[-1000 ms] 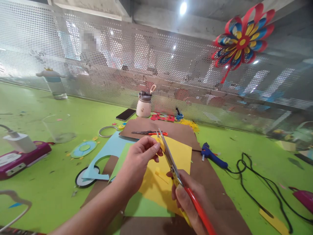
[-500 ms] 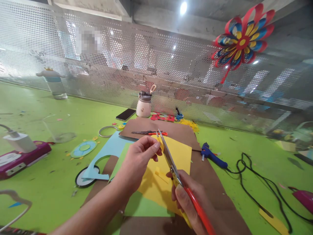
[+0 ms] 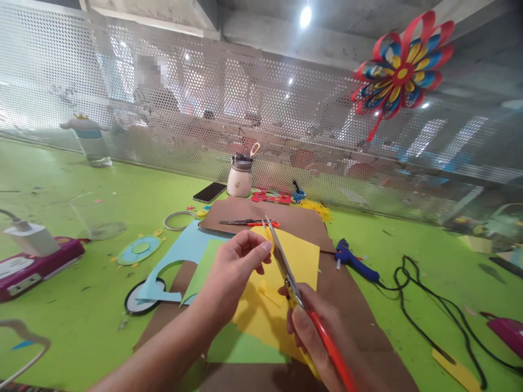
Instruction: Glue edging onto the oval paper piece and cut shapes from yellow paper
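Observation:
My left hand (image 3: 226, 277) pinches a small piece of yellow paper (image 3: 267, 234) between thumb and fingers. In my right hand (image 3: 316, 326) is a pair of scissors (image 3: 287, 275) with red and yellow handles. Its blades point away from me, slightly parted at the tips, right beside the yellow piece; whether they touch it I cannot tell. Beneath both hands lies a yellow paper sheet (image 3: 302, 256) with small yellow scraps (image 3: 269, 296) on it. Green paper (image 3: 245, 348) shows under that sheet, all resting on brown cardboard (image 3: 355, 310).
Another pair of scissors (image 3: 245, 222) lies beyond my hands. Light-blue cut paper (image 3: 175, 253), a tape roll (image 3: 180, 220) and a turtle-like paper shape (image 3: 139, 250) are leftward. On the right lie a blue glue gun (image 3: 357, 264) and its black cord. A bottle (image 3: 239, 179) stands behind.
My left thumb and fingertips have shifted slightly right and down beside the blades. The scissors stay almost still, and the camera view has tilted a little.

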`<state>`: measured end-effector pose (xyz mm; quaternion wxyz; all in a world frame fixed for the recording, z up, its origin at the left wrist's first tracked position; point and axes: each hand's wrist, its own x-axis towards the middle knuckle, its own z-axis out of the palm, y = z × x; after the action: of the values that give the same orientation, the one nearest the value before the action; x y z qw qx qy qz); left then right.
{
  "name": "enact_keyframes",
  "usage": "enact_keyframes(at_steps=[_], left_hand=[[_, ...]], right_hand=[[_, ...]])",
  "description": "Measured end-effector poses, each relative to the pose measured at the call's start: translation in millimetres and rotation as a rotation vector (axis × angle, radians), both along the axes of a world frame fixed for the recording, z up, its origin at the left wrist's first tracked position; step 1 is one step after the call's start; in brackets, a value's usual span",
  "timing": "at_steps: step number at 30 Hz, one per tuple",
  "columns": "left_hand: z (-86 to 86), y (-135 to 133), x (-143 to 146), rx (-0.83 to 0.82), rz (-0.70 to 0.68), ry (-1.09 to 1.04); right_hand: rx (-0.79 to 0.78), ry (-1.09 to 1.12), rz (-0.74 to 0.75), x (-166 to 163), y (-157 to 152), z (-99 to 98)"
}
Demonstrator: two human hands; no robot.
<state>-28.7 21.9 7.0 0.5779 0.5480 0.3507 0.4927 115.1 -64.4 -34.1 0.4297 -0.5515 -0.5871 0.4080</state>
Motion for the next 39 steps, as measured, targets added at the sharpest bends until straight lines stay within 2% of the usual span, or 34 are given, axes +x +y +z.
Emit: enact_keyframes(at_steps=[12,23,39], left_hand=[[3.7,-4.1,2.4,0.006,0.017,-0.025],[-1.3,1.2,-0.4,-0.004,-0.031,-0.045],[5.1,3.5,-5.1,0.006,-0.083,-0.005]], right_hand=[[-0.007,0.009,0.001,0.8,-0.2,-0.7],[0.004,0.002,0.001,-0.4,-0.6,0.2],[0.016,-0.001,0.019,2.3,-1.8,3.2]])
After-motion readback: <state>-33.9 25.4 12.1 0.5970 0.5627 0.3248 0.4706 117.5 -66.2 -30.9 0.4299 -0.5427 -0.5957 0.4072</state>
